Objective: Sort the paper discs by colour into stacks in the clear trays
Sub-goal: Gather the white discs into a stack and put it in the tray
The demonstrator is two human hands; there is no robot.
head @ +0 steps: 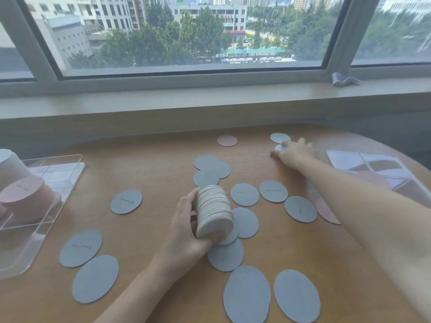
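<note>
My left hand (184,226) grips a thick stack of blue-grey paper discs (213,212) over the wooden bench (151,164); my right hand (295,152), blurred, fingers spread, touches a far disc (279,138). Loose discs (245,194) scattered between; clear trays (58,173) at both sides, pink stack (25,197) in the left one.

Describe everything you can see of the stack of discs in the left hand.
The stack of discs is a thick pile of thin, round, pale paper discs, edges showing as fine lines. It lies tipped on its side above the wooden table, gripped by the left hand, thumb behind, fingers beneath. Loose blue-grey discs lie under it.
</note>
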